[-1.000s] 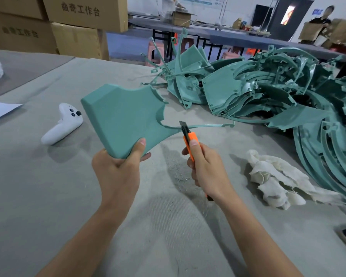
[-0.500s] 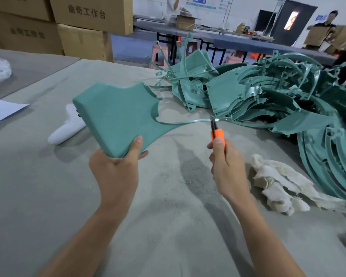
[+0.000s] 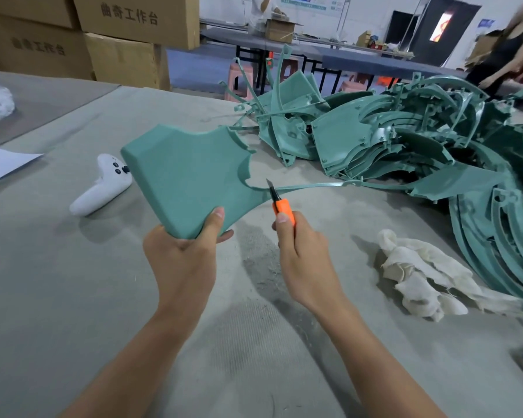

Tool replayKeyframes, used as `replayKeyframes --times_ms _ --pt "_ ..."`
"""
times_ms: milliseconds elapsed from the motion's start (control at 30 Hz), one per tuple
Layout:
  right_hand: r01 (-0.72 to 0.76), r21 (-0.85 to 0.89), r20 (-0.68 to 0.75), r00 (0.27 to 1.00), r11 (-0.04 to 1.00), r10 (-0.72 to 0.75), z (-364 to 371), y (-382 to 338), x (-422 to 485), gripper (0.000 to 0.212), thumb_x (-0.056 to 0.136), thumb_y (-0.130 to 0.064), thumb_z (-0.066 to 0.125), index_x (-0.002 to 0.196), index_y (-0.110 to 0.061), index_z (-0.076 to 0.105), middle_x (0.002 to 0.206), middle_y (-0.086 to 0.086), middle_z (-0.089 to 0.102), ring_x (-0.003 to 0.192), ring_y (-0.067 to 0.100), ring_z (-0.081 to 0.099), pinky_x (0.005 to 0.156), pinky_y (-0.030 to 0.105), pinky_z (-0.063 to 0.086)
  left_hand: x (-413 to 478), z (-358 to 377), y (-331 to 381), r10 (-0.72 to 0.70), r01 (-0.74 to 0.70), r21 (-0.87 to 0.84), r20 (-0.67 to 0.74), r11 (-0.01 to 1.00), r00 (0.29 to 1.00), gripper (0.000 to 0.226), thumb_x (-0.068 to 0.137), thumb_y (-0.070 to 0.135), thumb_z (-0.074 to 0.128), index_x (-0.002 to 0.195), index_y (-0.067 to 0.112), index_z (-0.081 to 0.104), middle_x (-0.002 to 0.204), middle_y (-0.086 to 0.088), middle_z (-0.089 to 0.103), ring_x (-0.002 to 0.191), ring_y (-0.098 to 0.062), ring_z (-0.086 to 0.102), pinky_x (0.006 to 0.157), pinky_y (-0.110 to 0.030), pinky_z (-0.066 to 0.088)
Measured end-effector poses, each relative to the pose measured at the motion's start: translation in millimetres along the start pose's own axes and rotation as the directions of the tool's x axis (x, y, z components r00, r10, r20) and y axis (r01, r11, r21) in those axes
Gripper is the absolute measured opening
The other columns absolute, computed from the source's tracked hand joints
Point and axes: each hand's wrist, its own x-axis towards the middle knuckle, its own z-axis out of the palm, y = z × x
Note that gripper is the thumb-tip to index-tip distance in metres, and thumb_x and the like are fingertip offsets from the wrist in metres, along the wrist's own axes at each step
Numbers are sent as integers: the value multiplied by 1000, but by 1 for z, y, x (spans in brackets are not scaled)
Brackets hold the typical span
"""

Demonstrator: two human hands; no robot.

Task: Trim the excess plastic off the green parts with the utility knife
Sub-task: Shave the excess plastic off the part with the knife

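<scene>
Open table beneath and nearer you than both hands, white controller lying to the left of your left hand, crumpled cloth right of your right hand, heaped green parts blocking beyond and further right

Upper left of frame: upper cardboard box, dark print on front face reads 曲奇工作台. Lower cardboard box, far left, same print: 曲奇工作台. Wall poster, top centre: lettering too small to read.
</scene>
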Motion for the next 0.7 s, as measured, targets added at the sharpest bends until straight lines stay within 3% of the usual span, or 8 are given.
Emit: replayKeyframes --times_ms 167,400,500,600,700 --pt "-59 -61 -68 996 996 55 -17 15 11 46 103 -45 28 91 -12 57 65 0 54 59 20 51 57 40 39 9 -5 -1 -99 97 -51 -43 994 994 23 71 10 74 65 32 76 76 13 74 70 -13 72 56 -34 60" --pt "-128 -126 -228 969 984 97 -48 43 22 46 105 -42 27 87 -13 56 66 1 54 54 15 45 50 30 35 13 -7 -7 -217 215 -42 -56 976 975 16 75 -1 75 77 13 71 79 5 74 72 -19 73 54 -36 59" --pt "-94 -173 -240 970 980 51 -45 41 21 46 102 -42 25 85 -12 54 62 0 51 52 14 44 49 21 34 16 -9 -8 -298 294 -64 -65 954 952 16 76 -6 73 86 7 70 86 -3 73 75 -22 73 54 -34 58" --pt "-118 -226 -233 970 967 63 -42 41 19 40 103 -42 26 82 -17 47 59 -2 46 50 13 40 44 23 25 18 -10 -6 -369 363 -93 -65 927 927 21 77 -9 71 96 -1 68 93 -9 72 75 -23 73 53 -33 57" --pt "-68 -263 -171 985 962 23 -35 35 13 36 105 -42 26 82 -20 43 59 -4 46 48 13 41 46 29 26 18 -10 -4 -436 425 -142 -55 894 898 20 77 -9 70 94 1 67 91 -7 72 74 -23 73 52 -32 57"
